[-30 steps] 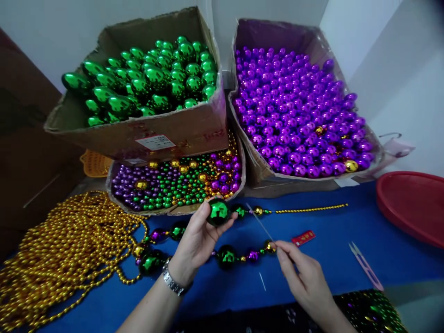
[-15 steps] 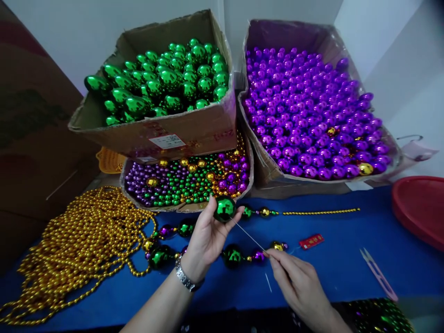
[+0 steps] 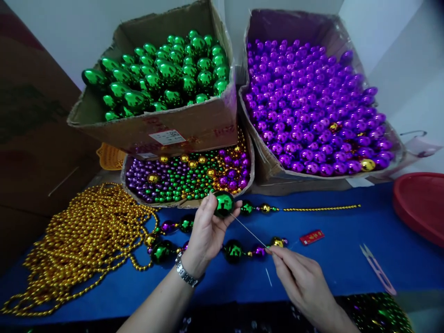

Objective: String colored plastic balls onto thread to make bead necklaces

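My left hand (image 3: 209,231) is closed around a large shiny green bead (image 3: 224,204), held between thumb and fingers. From the bead a thin, straight needle (image 3: 248,230) runs down to my right hand (image 3: 301,273), whose thumb and forefinger pinch its lower end. Whether the tip sits inside the bead's hole is hard to see. Beneath and behind my hands, strung beads in green, purple and gold (image 3: 233,250) lie in two rows on the blue cloth (image 3: 333,268). A gold bead strand (image 3: 321,207) extends right from the upper row.
Boxes of green beads (image 3: 169,71) and purple beads (image 3: 305,106) stand at the back, above a bin of mixed small beads (image 3: 187,180). A gold bead-chain heap (image 3: 83,240) lies left. Pink thread snips (image 3: 378,269), a red packet (image 3: 311,237) and a red basin (image 3: 421,208) are right.
The view has tilted slightly, shifting the boxes upward. Both hands keep their hold on the green bead and the needle, with hardly any movement between them.
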`<state>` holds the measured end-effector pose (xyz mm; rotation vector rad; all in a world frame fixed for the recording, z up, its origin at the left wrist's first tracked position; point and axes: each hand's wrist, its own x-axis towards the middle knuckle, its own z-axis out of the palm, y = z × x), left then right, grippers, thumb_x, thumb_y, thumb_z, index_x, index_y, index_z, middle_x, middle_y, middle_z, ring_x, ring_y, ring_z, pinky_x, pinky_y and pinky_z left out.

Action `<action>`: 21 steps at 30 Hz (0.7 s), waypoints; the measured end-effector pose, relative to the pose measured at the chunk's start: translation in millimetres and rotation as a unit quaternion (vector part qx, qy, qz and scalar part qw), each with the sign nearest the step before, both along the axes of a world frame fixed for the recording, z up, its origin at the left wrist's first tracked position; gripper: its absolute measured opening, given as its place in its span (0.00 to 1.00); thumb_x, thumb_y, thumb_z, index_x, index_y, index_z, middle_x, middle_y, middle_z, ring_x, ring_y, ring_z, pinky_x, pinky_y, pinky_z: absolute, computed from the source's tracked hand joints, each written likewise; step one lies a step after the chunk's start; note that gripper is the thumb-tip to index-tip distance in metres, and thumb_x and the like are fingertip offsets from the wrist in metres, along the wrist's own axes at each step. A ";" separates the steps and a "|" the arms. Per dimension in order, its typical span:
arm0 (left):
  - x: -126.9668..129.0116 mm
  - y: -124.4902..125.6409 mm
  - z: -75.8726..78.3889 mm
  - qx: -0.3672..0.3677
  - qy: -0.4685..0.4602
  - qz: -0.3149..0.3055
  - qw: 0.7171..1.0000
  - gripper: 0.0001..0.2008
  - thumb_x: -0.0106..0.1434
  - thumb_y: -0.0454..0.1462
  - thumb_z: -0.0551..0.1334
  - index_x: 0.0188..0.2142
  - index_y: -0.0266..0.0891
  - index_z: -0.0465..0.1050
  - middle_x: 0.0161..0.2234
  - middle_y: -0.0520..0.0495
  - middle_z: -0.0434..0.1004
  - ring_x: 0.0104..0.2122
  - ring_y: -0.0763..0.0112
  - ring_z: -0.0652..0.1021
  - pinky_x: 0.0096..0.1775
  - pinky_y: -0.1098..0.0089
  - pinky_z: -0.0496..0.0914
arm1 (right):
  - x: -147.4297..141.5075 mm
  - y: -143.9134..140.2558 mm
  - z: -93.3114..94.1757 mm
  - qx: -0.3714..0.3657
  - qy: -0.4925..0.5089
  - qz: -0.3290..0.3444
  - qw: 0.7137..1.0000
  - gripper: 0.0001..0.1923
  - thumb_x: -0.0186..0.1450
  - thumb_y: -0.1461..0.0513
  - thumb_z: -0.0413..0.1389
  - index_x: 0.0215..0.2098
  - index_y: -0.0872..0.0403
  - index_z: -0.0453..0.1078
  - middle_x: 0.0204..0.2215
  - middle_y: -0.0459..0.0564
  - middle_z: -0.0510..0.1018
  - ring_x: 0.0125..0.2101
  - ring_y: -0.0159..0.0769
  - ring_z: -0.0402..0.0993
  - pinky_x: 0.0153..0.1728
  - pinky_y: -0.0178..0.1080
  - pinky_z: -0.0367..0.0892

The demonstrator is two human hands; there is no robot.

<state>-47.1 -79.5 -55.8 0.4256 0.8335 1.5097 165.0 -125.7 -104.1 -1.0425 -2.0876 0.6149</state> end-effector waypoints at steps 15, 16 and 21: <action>1.0 -0.8 0.4 0.013 0.016 0.000 1.000 0.11 0.61 0.43 0.60 0.38 0.39 0.66 0.38 0.46 0.76 0.43 0.57 0.78 0.47 0.56 0.69 | 2.0 -1.3 -2.0 0.029 -0.030 -0.004 0.999 0.12 0.67 0.68 0.48 0.47 0.55 0.67 0.34 0.50 0.79 0.34 0.35 0.77 0.37 0.36 0.72; 2.1 -1.6 -0.6 0.023 0.024 -0.001 0.999 0.10 0.61 0.42 0.60 0.39 0.40 0.65 0.38 0.47 0.75 0.43 0.57 0.77 0.47 0.55 0.69 | 1.2 -0.9 -2.5 0.038 -0.034 -0.005 0.999 0.13 0.67 0.68 0.48 0.48 0.55 0.67 0.35 0.50 0.79 0.34 0.35 0.77 0.37 0.36 0.72; 15.0 -10.6 -6.8 0.051 0.110 0.008 0.993 0.15 0.57 0.36 0.64 0.43 0.43 0.63 0.44 0.46 0.71 0.44 0.62 0.75 0.46 0.61 0.70 | -7.1 3.1 -4.0 0.072 -0.041 -0.021 0.996 0.12 0.67 0.68 0.48 0.47 0.56 0.67 0.35 0.52 0.80 0.34 0.36 0.77 0.38 0.38 0.72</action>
